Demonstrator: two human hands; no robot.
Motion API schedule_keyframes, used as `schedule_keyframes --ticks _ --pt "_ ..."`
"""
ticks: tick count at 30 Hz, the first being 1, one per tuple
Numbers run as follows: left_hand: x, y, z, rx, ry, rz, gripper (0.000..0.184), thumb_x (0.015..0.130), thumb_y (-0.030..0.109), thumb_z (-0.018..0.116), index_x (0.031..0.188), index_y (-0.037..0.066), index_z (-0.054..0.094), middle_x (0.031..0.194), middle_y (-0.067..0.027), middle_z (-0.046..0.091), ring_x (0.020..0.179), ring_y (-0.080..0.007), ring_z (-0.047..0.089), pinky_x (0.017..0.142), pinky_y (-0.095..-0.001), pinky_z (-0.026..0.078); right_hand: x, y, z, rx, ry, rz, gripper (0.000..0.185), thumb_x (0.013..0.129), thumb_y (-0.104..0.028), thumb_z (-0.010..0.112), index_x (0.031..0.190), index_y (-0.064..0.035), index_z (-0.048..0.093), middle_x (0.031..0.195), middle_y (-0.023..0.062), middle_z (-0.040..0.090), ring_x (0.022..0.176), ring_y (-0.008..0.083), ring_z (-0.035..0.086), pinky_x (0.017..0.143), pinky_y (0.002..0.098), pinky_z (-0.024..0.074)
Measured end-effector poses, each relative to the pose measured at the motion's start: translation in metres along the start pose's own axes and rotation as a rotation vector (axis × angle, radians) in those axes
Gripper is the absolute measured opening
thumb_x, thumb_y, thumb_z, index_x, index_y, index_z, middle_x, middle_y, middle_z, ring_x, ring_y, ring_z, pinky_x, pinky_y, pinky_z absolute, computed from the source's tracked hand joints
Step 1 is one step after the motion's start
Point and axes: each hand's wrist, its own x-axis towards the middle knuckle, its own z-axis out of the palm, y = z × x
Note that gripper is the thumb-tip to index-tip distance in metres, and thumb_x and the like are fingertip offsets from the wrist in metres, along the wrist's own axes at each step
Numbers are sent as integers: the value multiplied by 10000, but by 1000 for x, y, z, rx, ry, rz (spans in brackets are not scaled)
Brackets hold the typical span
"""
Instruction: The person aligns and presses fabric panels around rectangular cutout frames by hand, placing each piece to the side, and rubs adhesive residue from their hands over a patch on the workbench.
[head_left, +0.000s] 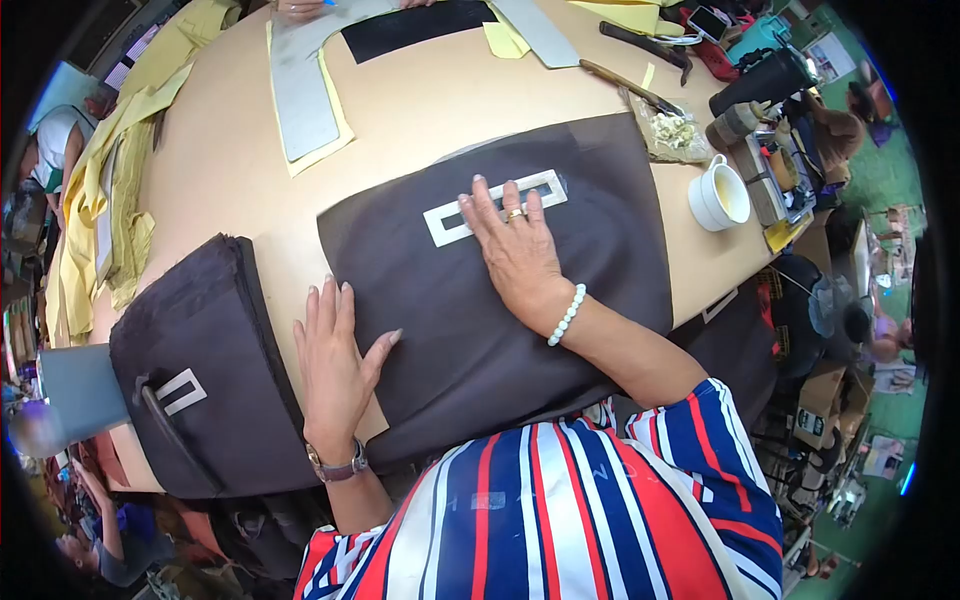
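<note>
A dark brown sheet, leather or cloth, (450, 320) lies on the table in front of me, its near edge draping toward my lap. Near its far side is a white rectangular frame (440, 228) with a long slot in it. My right hand (518, 250) rests on this frame, fingers extended and pressing flat across its middle, partly hiding it. At the sheet's left edge, my left hand (335, 365) is open, with its fingers stretched away from me and the thumb over the sheet. Neither hand grips anything.
To the left, a stack of dark sheets (225, 330) carries another white frame (182, 391) and a hammer (165, 425). A white mug (718, 197) stands right, near a bag of scraps (672, 132). Yellow-backed grey pieces (305, 105) lie beyond, near another person's hands (303, 8).
</note>
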Motion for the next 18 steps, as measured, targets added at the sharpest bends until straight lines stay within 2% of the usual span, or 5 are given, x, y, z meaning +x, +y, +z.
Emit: schedule_keyframes --ticks 6,9,12,16,18 --pt "-23 9 -5 -11 -13 1 653 796 317 643 1300 -19 398 1394 -197 330 1305 -369 273 1028 -541 233 5 -18 -5 30 35 -53 573 822 -169 513 1364 -95 343 1393 117 283 1206 326 377 989 444 305" --pt "-36 12 -3 -19 -23 -17 653 795 317 646 1296 -21 400 1384 -197 345 1293 -371 294 1020 -543 245 7 -16 -4 52 -4 -72 557 866 -209 450 1396 -123 300 1408 126 266 1235 341 325 1017 471 237" --pt "-49 14 5 -38 -26 -35 646 790 312 654 1286 -24 410 1369 -200 364 1280 -370 316 1012 -543 257 9 -5 -3 108 16 -134 566 863 -187 453 1404 -182 286 1412 119 269 1230 346 320 1022 478 230" --pt "-63 20 10 -46 28 -91 600 781 290 668 1241 -32 458 1315 -207 427 1244 -363 369 1000 -510 291 20 15 4 104 43 -292 577 863 -162 450 1406 -241 274 1411 110 282 1233 341 327 1038 468 227" --pt "-71 21 9 -55 99 -129 555 775 263 675 1203 -38 493 1263 -207 475 1194 -360 420 978 -475 326 24 25 10 129 108 -386 619 830 -105 477 1400 -250 283 1411 107 281 1217 326 353 1034 454 250"
